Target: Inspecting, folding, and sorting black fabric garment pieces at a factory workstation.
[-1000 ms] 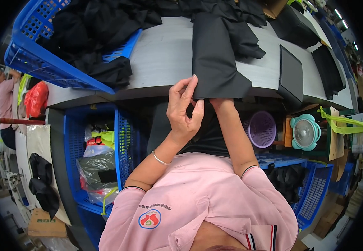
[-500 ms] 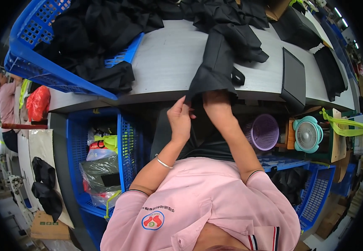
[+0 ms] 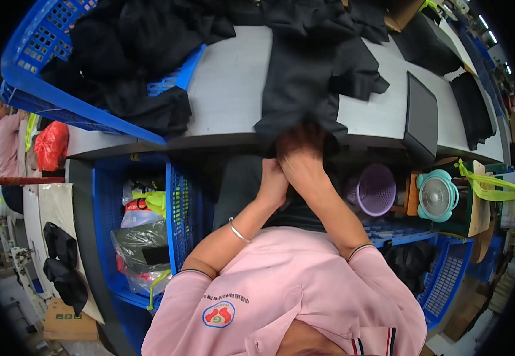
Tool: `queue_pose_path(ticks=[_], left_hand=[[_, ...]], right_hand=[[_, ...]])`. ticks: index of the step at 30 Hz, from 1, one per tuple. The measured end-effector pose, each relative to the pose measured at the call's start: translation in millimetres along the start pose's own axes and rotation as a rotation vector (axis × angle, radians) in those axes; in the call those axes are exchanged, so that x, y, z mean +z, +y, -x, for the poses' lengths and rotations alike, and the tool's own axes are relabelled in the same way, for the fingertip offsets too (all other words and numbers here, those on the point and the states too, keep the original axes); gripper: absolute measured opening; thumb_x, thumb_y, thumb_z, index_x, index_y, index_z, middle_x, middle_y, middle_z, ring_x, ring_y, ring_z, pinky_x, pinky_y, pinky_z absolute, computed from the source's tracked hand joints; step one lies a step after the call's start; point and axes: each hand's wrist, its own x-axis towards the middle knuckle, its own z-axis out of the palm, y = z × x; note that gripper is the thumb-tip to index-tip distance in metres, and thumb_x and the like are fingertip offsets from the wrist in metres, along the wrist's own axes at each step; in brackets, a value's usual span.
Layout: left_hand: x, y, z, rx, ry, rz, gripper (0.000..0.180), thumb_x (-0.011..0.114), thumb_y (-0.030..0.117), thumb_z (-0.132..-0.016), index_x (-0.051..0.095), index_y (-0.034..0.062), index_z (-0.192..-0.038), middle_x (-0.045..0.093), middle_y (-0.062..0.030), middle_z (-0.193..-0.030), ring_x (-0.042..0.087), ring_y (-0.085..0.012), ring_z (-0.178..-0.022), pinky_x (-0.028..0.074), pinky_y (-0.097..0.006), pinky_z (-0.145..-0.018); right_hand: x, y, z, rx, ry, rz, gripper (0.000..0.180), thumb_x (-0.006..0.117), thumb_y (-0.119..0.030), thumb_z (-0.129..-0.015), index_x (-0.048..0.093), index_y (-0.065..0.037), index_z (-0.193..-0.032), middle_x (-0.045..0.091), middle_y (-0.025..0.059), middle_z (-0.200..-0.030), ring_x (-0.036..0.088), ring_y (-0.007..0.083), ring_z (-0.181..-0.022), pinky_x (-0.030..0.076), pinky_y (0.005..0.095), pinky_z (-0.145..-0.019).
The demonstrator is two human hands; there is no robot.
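A black fabric piece (image 3: 299, 83) lies spread over the grey tabletop, its near end hanging at the front edge. My right hand (image 3: 302, 157) is at that near end, fingers smeared by motion and partly lost against the dark cloth. Close against its wrist is my left hand (image 3: 273, 183), curled closed just below the cloth's edge. What the left fingers hold, if anything, is hidden. More black fabric (image 3: 139, 53) is heaped at the left, in and over a blue plastic basket (image 3: 85, 113).
At the right of the grey table (image 3: 228, 83) stand a dark flat-sided block (image 3: 420, 115) and black stacked pieces (image 3: 473, 110). Below the tabletop are a blue crate (image 3: 177, 213) with bagged items, a purple basket (image 3: 376, 190) and a teal fan (image 3: 437, 196). Another person (image 3: 9, 148) is at far left.
The black fabric piece has been spread wider and flatter toward the left. My left hand has moved right and down, against the right wrist; my right hand has shifted slightly left.
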Motion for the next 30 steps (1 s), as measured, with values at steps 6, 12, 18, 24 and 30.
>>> queue_pose_path(ticks=[6, 12, 18, 24, 30], left_hand=[[6, 15, 0, -0.014, -0.037, -0.102, 0.023, 0.054, 0.009, -0.093, 0.065, -0.0039, -0.078, 0.064, 0.0020, -0.077, 0.052, -0.0063, -0.069, 0.043, -0.027, -0.060], [-16, 13, -13, -0.181, -0.172, -0.303, 0.029, 0.053, 0.015, -0.098, 0.066, -0.0047, -0.080, 0.070, -0.0066, -0.076, 0.060, -0.0105, -0.062, 0.048, -0.027, -0.057], [-21, 77, -2, 0.750, 0.060, -0.851, 0.031, 0.076, -0.001, -0.081, 0.068, 0.0064, -0.110, 0.064, -0.0050, -0.101, 0.059, -0.0114, -0.082, 0.047, -0.023, -0.066], [59, 105, -74, 1.176, -0.557, -1.232, 0.028, 0.077, 0.012, -0.070, 0.074, 0.0131, -0.098, 0.063, -0.0029, -0.099, 0.056, -0.0247, -0.098, 0.042, -0.035, -0.086], [80, 65, -87, 1.455, -0.802, -1.358, 0.011, 0.064, 0.010, -0.068, 0.060, 0.0133, -0.059, 0.054, -0.0027, -0.073, 0.057, -0.0196, -0.077, 0.043, -0.034, -0.070]], right_hand=[[20, 15, -20, -0.016, 0.115, 0.106, 0.019, 0.060, -0.027, -0.090, 0.070, -0.013, -0.099, 0.066, 0.0143, -0.106, 0.060, 0.0390, -0.100, 0.041, 0.0579, -0.090], [38, 40, -38, 0.161, -0.200, -0.050, 0.026, 0.057, -0.031, -0.092, 0.069, -0.009, -0.097, 0.068, 0.0163, -0.096, 0.064, 0.0390, -0.088, 0.047, 0.0554, -0.079], [35, 39, -22, 0.066, -0.036, -0.090, 0.029, 0.057, -0.035, -0.091, 0.070, -0.011, -0.099, 0.067, 0.0126, -0.102, 0.064, 0.0339, -0.095, 0.048, 0.0521, -0.076], [70, 41, -11, -0.097, 0.278, -0.270, 0.041, 0.056, -0.025, -0.094, 0.053, -0.008, -0.132, 0.057, 0.0146, -0.128, 0.056, 0.0276, -0.118, 0.047, 0.0428, -0.091], [115, 54, 13, 0.003, -0.073, -0.766, 0.042, 0.049, -0.019, -0.103, 0.043, -0.009, -0.144, 0.048, 0.0089, -0.141, 0.040, 0.0185, -0.136, 0.036, 0.0363, -0.111]])
